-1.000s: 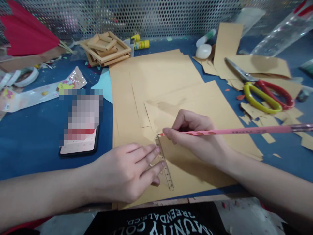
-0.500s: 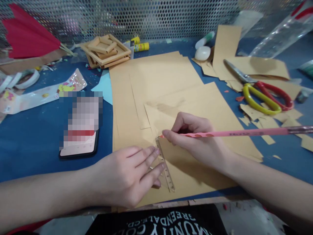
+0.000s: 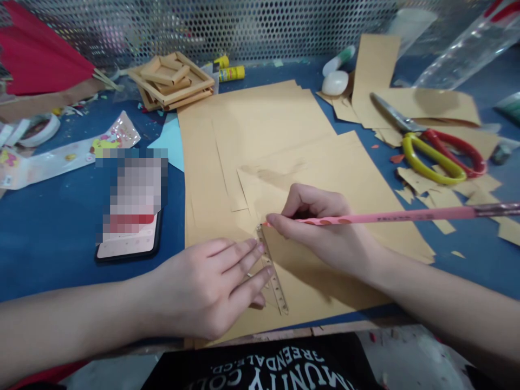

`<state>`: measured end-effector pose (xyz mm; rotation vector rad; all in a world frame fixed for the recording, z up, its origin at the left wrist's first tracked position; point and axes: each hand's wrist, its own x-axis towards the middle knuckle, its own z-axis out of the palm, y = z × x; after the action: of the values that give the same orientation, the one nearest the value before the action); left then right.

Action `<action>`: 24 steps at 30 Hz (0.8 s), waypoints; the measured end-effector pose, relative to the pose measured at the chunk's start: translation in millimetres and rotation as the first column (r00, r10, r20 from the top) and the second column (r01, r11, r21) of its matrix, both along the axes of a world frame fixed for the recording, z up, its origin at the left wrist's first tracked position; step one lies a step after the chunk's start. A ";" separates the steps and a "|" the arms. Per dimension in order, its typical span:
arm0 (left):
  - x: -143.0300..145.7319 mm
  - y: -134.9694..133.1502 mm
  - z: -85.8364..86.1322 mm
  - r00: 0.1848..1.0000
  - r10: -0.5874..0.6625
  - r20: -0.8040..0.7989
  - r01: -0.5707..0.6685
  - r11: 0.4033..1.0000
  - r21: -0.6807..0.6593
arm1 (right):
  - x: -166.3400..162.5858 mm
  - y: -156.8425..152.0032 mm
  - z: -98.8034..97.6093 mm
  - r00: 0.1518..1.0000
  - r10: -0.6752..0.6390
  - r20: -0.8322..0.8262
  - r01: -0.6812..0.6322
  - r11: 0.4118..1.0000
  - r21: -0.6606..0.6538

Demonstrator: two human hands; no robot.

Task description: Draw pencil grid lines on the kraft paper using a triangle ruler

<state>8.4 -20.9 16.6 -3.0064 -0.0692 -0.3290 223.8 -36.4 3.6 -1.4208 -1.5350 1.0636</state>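
Here, right hand [image 3: 325, 230] fingers clamped near the tip of the pink pencil [image 3: 406, 215]; its long axis runs almost level, tip pointing left at the far end of the clear ruler [image 3: 276, 284]. Left hand [image 3: 207, 287], fingers extended and slightly apart, presses the ruler flat on brown paper [image 3: 264, 124].

A blue table [image 3: 60, 238] carried a spread of brown paper [image 3: 264, 124] at its middle. Left of it lay a phone [image 3: 130, 238], a sticker sheet [image 3: 69, 157] and tape [image 3: 38, 127]. At the back sat stacked wooden frames [image 3: 173, 81] and a glue stick [image 3: 232, 73]; paper scraps [image 3: 442, 200] littered the right.
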 end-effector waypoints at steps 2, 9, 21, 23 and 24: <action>0.7 0.4 0.5 1.000 -0.005 -0.001 0.005 1.000 -0.007 | -0.1 -0.3 0.0 1.000 0.002 -0.002 -0.002 1.000 -0.001; 1.7 0.8 2.2 1.000 -0.008 0.000 0.008 0.999 -0.033 | -0.5 -0.1 -0.5 1.000 0.006 0.009 -0.007 0.999 0.051; 2.1 -1.9 0.3 1.000 0.014 -0.006 -0.014 0.999 -0.036 | 1.4 -0.4 -0.3 0.999 0.048 -0.002 -0.047 0.996 0.075; 2.3 -1.6 0.7 1.000 0.017 -0.007 -0.018 0.999 -0.031 | 2.9 -0.9 0.3 0.997 0.071 -0.016 -0.070 0.996 0.062; 2.6 -1.5 1.0 1.000 0.020 -0.008 -0.020 0.999 -0.031 | 3.8 -1.4 0.7 0.996 0.083 -0.021 -0.082 0.995 0.051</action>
<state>10.9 -22.4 17.6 -3.0350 -0.1043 -0.3172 227.6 -37.8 4.3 -1.3166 -1.6053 1.0789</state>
